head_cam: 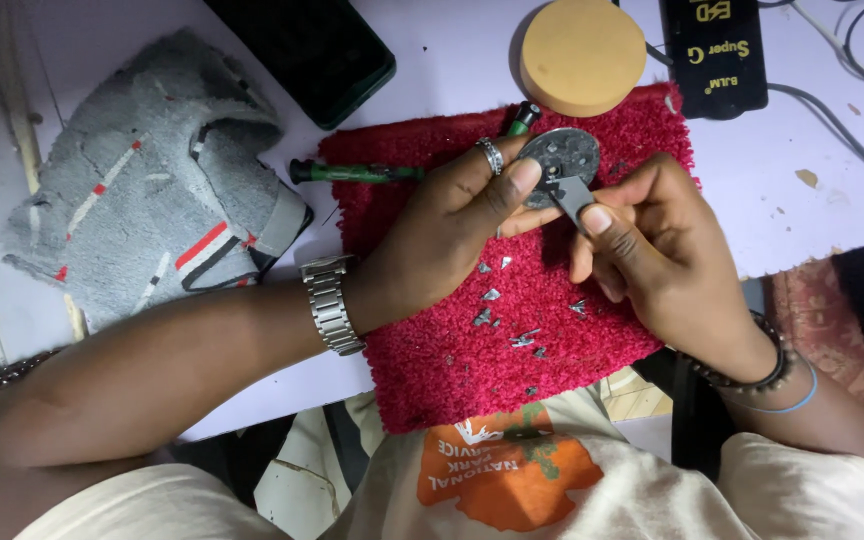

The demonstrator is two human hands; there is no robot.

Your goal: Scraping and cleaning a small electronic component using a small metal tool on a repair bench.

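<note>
Disc: as I watched from the head camera, the round grey metal disc (559, 158) was held up over the far edge of the red mat (432, 370), nearly face-on to the lens; it sat between both hands, slightly nearer the left.
Left hand: the left hand (442, 235) was closed on the disc, thumb pressed on its near face and fingers curled behind; a ring sat on one finger and a steel watch (330, 303) on the wrist.
Right hand: the right hand (652, 245) was pinched shut on a small flat grey piece (572, 197), thumb over forefinger; the piece's upper end touched the lower edge of the disc.
Axis: the flat piece ran from lower right up to upper left, pointing into the disc; the two hands met just there, fingertips almost touching.
Loose bits: small metal fragments (507, 315) lay scattered on the mat below the hands, apart from them; I could not tell what each was.
Tools: a green-handled screwdriver (357, 172) lay crosswise at the mat's far-left edge, partly behind the left hand; a second green handle (524, 118) stood just beyond the disc.
Surface: the mat lay on a pale tabletop (452, 60); a tan round block (582, 55) rested just past the mat, a grey cloth (152, 180) well to the left, a dark phone (312, 50) beyond it.
Room: a black box (717, 50) and cables (852, 90) lay at the far right; the light was dim.
</note>
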